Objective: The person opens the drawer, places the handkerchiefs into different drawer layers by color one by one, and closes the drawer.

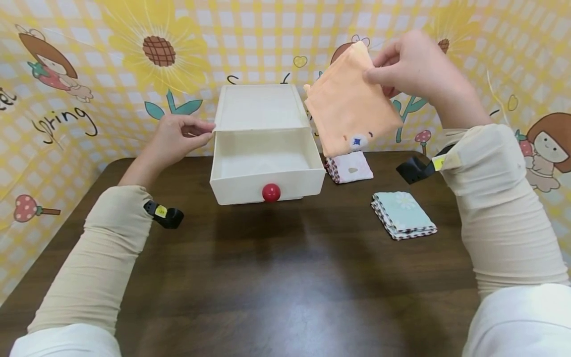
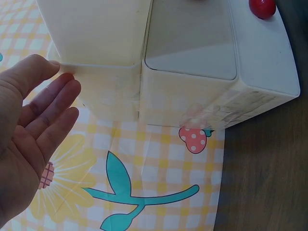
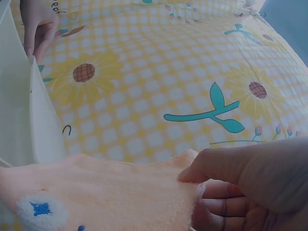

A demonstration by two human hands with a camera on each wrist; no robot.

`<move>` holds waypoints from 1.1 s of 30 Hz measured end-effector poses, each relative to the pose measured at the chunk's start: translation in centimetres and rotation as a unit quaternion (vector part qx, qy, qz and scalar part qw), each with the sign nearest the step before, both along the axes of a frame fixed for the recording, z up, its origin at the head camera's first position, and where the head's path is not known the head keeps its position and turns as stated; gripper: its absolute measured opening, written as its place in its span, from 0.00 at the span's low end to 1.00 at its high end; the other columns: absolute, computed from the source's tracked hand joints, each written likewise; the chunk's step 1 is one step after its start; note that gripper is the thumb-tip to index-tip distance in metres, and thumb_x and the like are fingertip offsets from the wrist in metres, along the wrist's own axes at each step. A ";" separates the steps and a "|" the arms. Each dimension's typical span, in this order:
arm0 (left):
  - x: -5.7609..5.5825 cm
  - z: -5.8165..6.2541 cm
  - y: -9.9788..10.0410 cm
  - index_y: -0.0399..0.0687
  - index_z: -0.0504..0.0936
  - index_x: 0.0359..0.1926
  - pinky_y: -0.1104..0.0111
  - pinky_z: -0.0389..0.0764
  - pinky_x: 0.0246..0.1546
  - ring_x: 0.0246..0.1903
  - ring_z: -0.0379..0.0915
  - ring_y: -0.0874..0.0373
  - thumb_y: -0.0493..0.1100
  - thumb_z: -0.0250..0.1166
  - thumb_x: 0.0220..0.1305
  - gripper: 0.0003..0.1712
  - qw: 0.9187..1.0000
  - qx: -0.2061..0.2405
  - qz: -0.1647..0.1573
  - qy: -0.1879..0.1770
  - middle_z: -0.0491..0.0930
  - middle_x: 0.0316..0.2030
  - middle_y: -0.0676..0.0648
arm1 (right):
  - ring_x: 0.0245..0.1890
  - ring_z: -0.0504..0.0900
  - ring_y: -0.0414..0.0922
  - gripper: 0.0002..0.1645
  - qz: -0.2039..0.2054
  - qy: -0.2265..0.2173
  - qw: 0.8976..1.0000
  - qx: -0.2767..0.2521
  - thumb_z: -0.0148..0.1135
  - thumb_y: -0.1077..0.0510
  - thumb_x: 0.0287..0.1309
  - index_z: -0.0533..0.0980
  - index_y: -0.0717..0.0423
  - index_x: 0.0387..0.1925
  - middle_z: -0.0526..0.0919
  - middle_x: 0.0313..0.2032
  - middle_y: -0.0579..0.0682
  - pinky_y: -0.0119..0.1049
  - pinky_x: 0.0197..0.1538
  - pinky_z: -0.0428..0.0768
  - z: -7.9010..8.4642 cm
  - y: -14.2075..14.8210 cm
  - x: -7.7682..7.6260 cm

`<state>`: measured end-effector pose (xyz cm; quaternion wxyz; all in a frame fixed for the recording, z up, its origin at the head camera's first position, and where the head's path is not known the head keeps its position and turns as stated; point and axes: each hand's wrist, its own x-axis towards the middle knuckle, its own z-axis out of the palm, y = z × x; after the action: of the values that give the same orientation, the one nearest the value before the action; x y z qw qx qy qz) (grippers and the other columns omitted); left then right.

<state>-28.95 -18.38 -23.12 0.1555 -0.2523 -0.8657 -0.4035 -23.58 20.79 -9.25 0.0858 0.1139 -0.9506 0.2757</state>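
Observation:
A white box (image 1: 263, 106) stands at the back of the table with its drawer (image 1: 267, 187) pulled out. The drawer bears a round red knob (image 1: 271, 192), and its visible inside holds nothing. My left hand (image 1: 180, 136) pinches the box's left edge with thumb and fingertips. At the upper right, my right hand (image 1: 412, 64) grips a folded orange towel (image 1: 352, 101) by its upper edge, in the air beside the box. A bear's muzzle with a blue nose decorates the towel. In the right wrist view my right thumb lies on top of the towel (image 3: 110, 192).
Two folded cloths lie on the dark wooden table (image 1: 267, 277) right of the box: a pale pink one (image 1: 350, 167), partly behind the orange towel, and a mint green one (image 1: 403, 213) nearer me. A yellow checked sheet with flowers (image 1: 263, 44) covers the walls behind.

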 end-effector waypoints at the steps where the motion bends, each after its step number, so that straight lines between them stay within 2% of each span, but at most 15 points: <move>1: 0.0 0.0 0.0 0.33 0.83 0.41 0.82 0.74 0.28 0.26 0.74 0.75 0.31 0.65 0.54 0.12 1.000 0.002 0.000 0.001 0.81 0.37 0.35 | 0.17 0.76 0.34 0.17 0.001 0.002 1.000 -0.001 0.59 0.55 0.56 0.76 0.66 0.39 0.77 0.14 0.36 0.24 0.24 0.74 0.1 -0.1 0.0; 6: -0.1 -0.1 0.1 0.33 0.83 0.41 0.82 0.74 0.27 0.26 0.75 0.74 0.32 0.66 0.54 0.12 1.000 0.006 0.002 0.001 0.82 0.36 0.37 | 0.17 0.76 0.34 0.14 0.010 0.011 1.000 -0.019 0.61 0.56 0.55 0.76 0.65 0.35 0.77 0.13 0.36 0.23 0.25 0.74 0.6 -0.9 0.0; 15: 0.1 0.0 0.0 0.34 0.83 0.42 0.82 0.74 0.28 0.27 0.74 0.73 0.32 0.65 0.55 0.12 1.000 -0.005 0.002 -0.005 0.81 0.38 0.36 | 0.18 0.76 0.35 0.16 0.038 0.036 0.998 -0.024 0.62 0.55 0.55 0.78 0.66 0.38 0.78 0.16 0.38 0.24 0.27 0.76 0.9 -2.7 0.4; 22: 0.2 0.0 -0.1 0.34 0.83 0.42 0.82 0.74 0.29 0.28 0.74 0.73 0.32 0.65 0.55 0.12 1.000 -0.003 0.001 -0.003 0.81 0.38 0.38 | 0.17 0.77 0.34 0.17 0.054 0.022 0.998 -0.029 0.63 0.55 0.55 0.78 0.67 0.38 0.78 0.16 0.37 0.24 0.26 0.76 0.9 -4.4 0.4; 27: 0.5 -0.1 -0.2 0.33 0.82 0.42 0.82 0.74 0.29 0.28 0.74 0.74 0.32 0.64 0.55 0.12 1.000 -0.001 0.001 -0.004 0.81 0.38 0.37 | 0.17 0.77 0.35 0.17 0.067 0.024 0.997 -0.011 0.62 0.55 0.56 0.79 0.66 0.38 0.78 0.18 0.41 0.24 0.26 0.77 0.7 -5.7 0.3; 33: 0.2 -0.1 -0.2 0.35 0.83 0.42 0.81 0.74 0.30 0.28 0.74 0.73 0.33 0.65 0.56 0.12 1.000 -0.014 0.003 0.003 0.82 0.37 0.40 | 0.17 0.78 0.35 0.15 0.086 0.019 0.996 -0.020 0.62 0.56 0.56 0.79 0.66 0.36 0.79 0.17 0.42 0.26 0.27 0.78 0.4 -7.2 0.4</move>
<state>-28.79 -18.54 -23.25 0.1559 -0.2533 -0.8715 -0.3899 -23.20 13.56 -8.82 0.0819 0.1984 -0.9300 0.2983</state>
